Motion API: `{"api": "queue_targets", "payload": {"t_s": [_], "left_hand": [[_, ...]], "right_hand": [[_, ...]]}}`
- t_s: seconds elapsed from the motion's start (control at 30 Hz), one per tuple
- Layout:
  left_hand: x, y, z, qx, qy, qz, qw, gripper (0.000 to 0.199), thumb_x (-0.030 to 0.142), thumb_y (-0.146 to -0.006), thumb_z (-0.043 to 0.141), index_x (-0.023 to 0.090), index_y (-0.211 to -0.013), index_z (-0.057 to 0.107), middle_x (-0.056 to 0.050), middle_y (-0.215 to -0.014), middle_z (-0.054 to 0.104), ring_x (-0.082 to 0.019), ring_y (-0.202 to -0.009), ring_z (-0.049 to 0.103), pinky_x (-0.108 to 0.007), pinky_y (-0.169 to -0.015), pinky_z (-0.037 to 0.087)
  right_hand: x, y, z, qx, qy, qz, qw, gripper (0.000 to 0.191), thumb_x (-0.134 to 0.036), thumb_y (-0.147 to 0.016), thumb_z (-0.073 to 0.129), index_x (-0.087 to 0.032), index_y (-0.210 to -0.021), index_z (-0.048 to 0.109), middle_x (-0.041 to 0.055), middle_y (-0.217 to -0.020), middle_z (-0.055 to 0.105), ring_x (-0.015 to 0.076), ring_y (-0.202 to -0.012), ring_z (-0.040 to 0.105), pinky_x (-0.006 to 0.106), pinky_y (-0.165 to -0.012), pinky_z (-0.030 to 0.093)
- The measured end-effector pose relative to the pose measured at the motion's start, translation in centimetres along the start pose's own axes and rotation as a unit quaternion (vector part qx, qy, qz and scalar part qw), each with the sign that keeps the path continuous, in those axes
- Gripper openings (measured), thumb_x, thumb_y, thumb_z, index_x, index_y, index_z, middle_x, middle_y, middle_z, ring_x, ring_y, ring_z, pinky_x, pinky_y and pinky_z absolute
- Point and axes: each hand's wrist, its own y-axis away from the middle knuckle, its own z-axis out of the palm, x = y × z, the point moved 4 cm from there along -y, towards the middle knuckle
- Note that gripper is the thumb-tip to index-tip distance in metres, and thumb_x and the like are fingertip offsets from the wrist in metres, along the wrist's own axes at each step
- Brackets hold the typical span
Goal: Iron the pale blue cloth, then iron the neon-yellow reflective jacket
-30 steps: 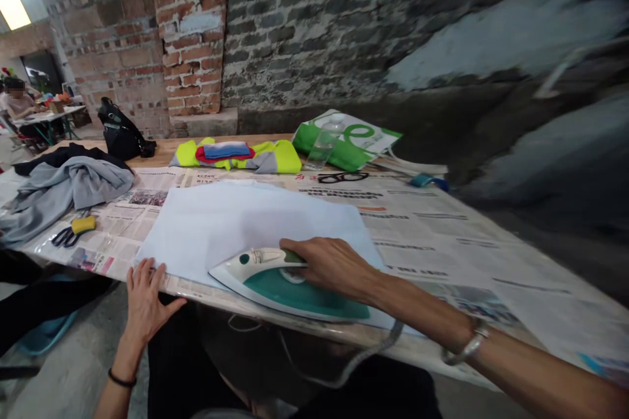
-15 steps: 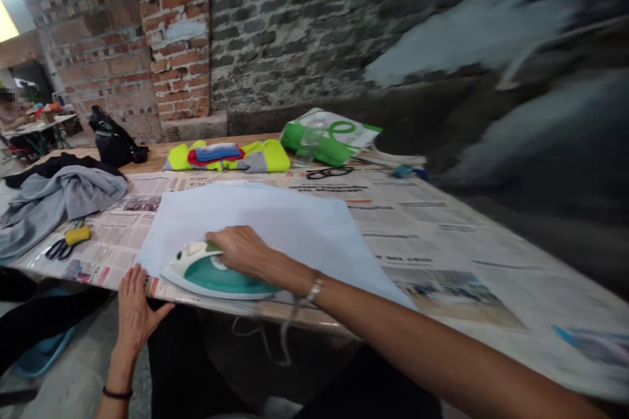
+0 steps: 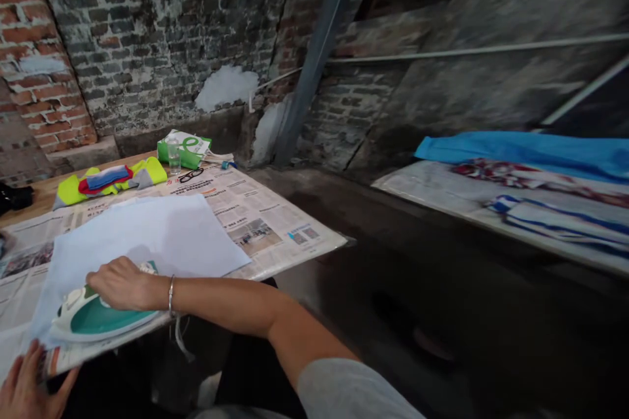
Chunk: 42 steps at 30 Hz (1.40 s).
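Right hand (image 3: 122,283) is gripping the iron (image 3: 101,319) by its handle, fingers wrapped around. Iron is resting on the white sheet (image 3: 181,232) at its near side, nose pointing toward the left hand (image 3: 30,385). Left hand is sitting at the table's near edge, just beside the iron's nose, thumb spread wide from the fingers; cannot tell if fingertips are touching the sheet corner. Sheet is lying on newspaper (image 3: 278,209), mostly beyond both hands, reaching right past the bracelet (image 3: 171,296). Cord (image 3: 181,340) is hanging below the right wrist.
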Motion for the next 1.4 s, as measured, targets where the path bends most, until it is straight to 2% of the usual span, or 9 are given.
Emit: {"api": "queue_targets", "payload": {"t_s": [0.2, 0.33, 0.5, 0.7, 0.83, 1.03, 1.13, 1.23, 1.4], "left_hand": [[0.9, -0.2, -0.3, 0.011, -0.053, 0.01, 0.998, 0.065, 0.056, -0.092, 0.041, 0.016, -0.144, 0.046, -0.021, -0.135, 0.06, -0.048, -0.134, 0.046, -0.067, -0.103, 0.044], [1.4, -0.3, -0.6, 0.024, -0.061, 0.009, 0.998, 0.063, 0.055, -0.092, 0.041, 0.018, -0.143, 0.046, -0.019, -0.134, 0.061, -0.045, -0.133, 0.049, -0.063, -0.104, 0.044], [1.6, -0.2, -0.7, 0.007, -0.07, -0.013, 0.997, 0.061, 0.055, -0.092, 0.042, 0.019, -0.14, 0.048, -0.017, -0.136, 0.061, -0.041, -0.135, 0.047, -0.059, -0.107, 0.041], [1.4, 0.2, -0.7, 0.004, -0.065, -0.032, 0.997, 0.06, 0.056, -0.091, 0.044, 0.019, -0.136, 0.051, -0.017, -0.138, 0.06, -0.04, -0.137, 0.046, -0.058, -0.111, 0.037], [1.4, 0.0, -0.8, 0.006, -0.071, -0.018, 0.997, 0.061, 0.057, -0.09, 0.043, 0.017, -0.135, 0.051, -0.018, -0.137, 0.061, -0.04, -0.135, 0.048, -0.057, -0.109, 0.039], [0.6, 0.0, -0.4, 0.002, -0.082, -0.005, 0.997, 0.059, 0.053, -0.089, 0.045, 0.013, -0.132, 0.052, -0.02, -0.136, 0.061, -0.041, -0.132, 0.05, -0.056, -0.107, 0.042], [0.1, 0.3, -0.2, -0.002, -0.081, -0.011, 0.997, 0.06, 0.053, -0.084, 0.051, 0.014, -0.13, 0.053, -0.02, -0.134, 0.062, -0.043, -0.13, 0.052, -0.058, -0.104, 0.045], [0.9, -0.1, -0.4, 0.025, -0.025, 0.014, 0.999, 0.059, 0.049, -0.084, 0.052, 0.014, -0.131, 0.052, -0.02, -0.133, 0.063, -0.039, -0.129, 0.055, -0.057, -0.105, 0.047], [4.0, -3.8, 1.2, 0.015, 0.058, 0.043, 0.997, 0.039, 0.038, -0.094, 0.047, 0.017, -0.122, 0.061, -0.016, -0.127, 0.068, -0.027, -0.12, 0.064, -0.045, -0.103, 0.053]], "right_hand": [[1.7, 0.6, -0.2, -0.008, 0.008, 0.035, 0.999, 0.023, -0.015, -0.1, 0.044, -0.013, -0.108, 0.066, 0.0141, -0.101, 0.072, 0.0264, -0.095, 0.069, 0.035, -0.071, 0.053], [3.2, 2.7, -0.1, 0.007, 0.019, 0.042, 0.999, 0.026, -0.016, -0.101, 0.043, -0.013, -0.113, 0.066, 0.0136, -0.1, 0.073, 0.0274, -0.098, 0.069, 0.035, -0.074, 0.05], [7.4, 8.5, -0.4, -0.036, 0.007, 0.142, 0.989, 0.027, -0.019, -0.095, 0.055, -0.017, -0.12, 0.065, 0.0126, -0.105, 0.073, 0.0278, -0.101, 0.069, 0.033, -0.076, 0.047], [13.1, 17.6, -1.0, -0.106, 0.039, 0.314, 0.943, 0.03, -0.02, -0.091, 0.058, -0.02, -0.12, 0.066, 0.0131, -0.106, 0.073, 0.0283, -0.103, 0.068, 0.03, -0.076, 0.043], [15.1, 22.3, -1.3, -0.116, 0.046, 0.376, 0.918, 0.034, -0.015, -0.09, 0.055, -0.021, -0.122, 0.064, 0.0115, -0.109, 0.073, 0.0271, -0.102, 0.069, 0.029, -0.074, 0.042], [17.4, 26.6, -1.8, -0.104, 0.062, 0.438, 0.891, 0.035, -0.019, -0.092, 0.053, -0.02, -0.125, 0.065, 0.0136, -0.103, 0.074, 0.0278, -0.099, 0.069, 0.03, -0.072, 0.04], [18.2, 27.7, -1.4, -0.091, 0.064, 0.438, 0.892, 0.028, -0.022, -0.091, 0.055, -0.02, -0.115, 0.068, 0.0127, -0.099, 0.074, 0.0296, -0.096, 0.069, 0.03, -0.069, 0.038], [18.3, 27.2, -1.2, -0.057, 0.056, 0.41, 0.909, 0.027, -0.019, -0.086, 0.057, -0.022, -0.11, 0.069, 0.0102, -0.094, 0.074, 0.0296, -0.093, 0.069, 0.029, -0.067, 0.037], [16.4, 21.9, -2.3, -0.032, 0.035, 0.379, 0.924, 0.029, -0.017, -0.084, 0.056, -0.024, -0.108, 0.07, 0.0086, -0.093, 0.074, 0.0282, -0.089, 0.07, 0.028, -0.066, 0.037]]}}
